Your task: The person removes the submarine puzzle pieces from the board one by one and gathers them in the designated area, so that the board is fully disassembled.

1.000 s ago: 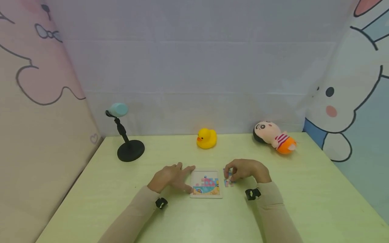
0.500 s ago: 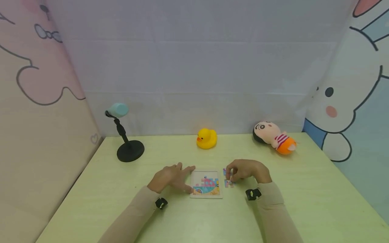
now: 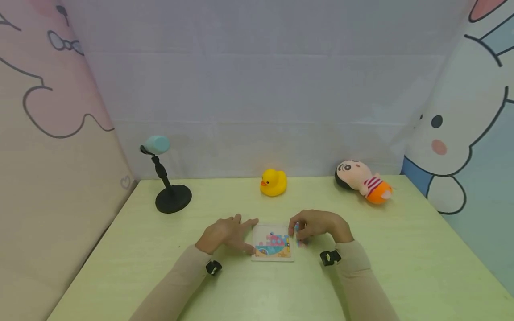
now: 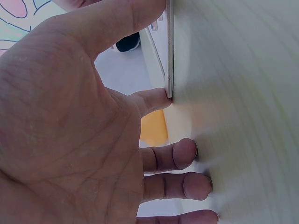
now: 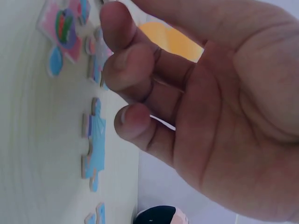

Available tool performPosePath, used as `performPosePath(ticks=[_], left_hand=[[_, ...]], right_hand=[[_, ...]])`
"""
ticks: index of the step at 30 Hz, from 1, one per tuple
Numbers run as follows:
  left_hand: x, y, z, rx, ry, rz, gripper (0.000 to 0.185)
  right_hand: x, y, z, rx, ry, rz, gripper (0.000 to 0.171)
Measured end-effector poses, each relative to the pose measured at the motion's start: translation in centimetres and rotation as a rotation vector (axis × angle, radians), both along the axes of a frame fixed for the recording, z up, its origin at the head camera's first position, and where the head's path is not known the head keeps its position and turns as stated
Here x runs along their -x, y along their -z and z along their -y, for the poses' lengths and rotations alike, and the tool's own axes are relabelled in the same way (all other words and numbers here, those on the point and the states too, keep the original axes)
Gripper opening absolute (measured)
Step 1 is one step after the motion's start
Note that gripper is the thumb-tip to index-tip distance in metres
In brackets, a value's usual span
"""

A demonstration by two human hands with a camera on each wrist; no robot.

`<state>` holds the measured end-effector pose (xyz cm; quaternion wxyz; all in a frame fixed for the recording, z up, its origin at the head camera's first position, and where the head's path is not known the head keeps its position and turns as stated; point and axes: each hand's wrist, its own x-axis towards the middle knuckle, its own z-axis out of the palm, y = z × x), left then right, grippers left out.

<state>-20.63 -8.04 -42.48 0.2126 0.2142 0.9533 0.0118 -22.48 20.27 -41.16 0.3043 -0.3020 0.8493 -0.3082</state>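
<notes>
The right hand has shifted left from the loose puzzle pieces to the puzzle board edge, fingers curled; whether they pinch a piece cannot be told. The left hand, fingers straight, steadies the board on the worktop.

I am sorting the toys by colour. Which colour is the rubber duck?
The rubber duck is yellow with an orange beak; the head view shows it best.
</notes>
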Motion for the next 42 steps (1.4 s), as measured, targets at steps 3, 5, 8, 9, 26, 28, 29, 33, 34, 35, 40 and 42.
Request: performPosePath(ticks=[3,5,8,9,26,28,29,33,34,35,40,42], left_hand=[[0.1,0.0,0.1,0.007,0.002,0.002,0.088],[0.1,0.0,0.1,0.010,0.003,0.001,0.088],[0.2,0.1,0.0,0.008,0.006,-0.002,0.088],[0.2,0.1,0.0,0.009,0.007,-0.002,0.088],[0.2,0.2,-0.2,0.031,-0.005,0.003,0.088],[0.2,0.1,-0.2,0.031,-0.011,0.006,0.088],[0.3,0.1,-0.2,0.032,-0.011,0.007,0.088],[0.4,0.1,-0.2,0.039,-0.005,0.001,0.088],[0.4,0.1,-0.2,0.041,-0.001,0.000,0.089],[0.4,0.2,-0.2,0.044,0.000,0.000,0.089],[0.4,0.2,-0.2,0.047,-0.010,0.008,0.089],[0.4,0.1,-0.2,0.045,-0.013,0.010,0.089]], right_hand=[[-0.1,0.1,0.6,0.006,-0.006,0.001,0.015],[-0.1,0.2,1.0,0.009,-0.001,-0.002,0.017],[-0.2,0.3,1.5,0.005,0.008,-0.010,0.017],[-0.3,0.4,1.7,0.003,0.009,-0.010,0.017],[-1.0,0.8,4.3,-0.086,0.053,-0.056,0.025],[-1.1,0.8,4.6,-0.104,0.064,-0.071,0.027],[-1.1,0.9,4.7,-0.114,0.070,-0.083,0.029],[-1.3,1.0,5.2,-0.140,0.084,-0.123,0.034],[-1.3,1.0,5.2,-0.144,0.083,-0.134,0.035],[-1.4,1.1,5.3,-0.148,0.080,-0.144,0.036],[-1.3,1.3,5.5,-0.158,0.078,-0.162,0.036],[-1.3,1.4,5.5,-0.160,0.080,-0.159,0.036]])
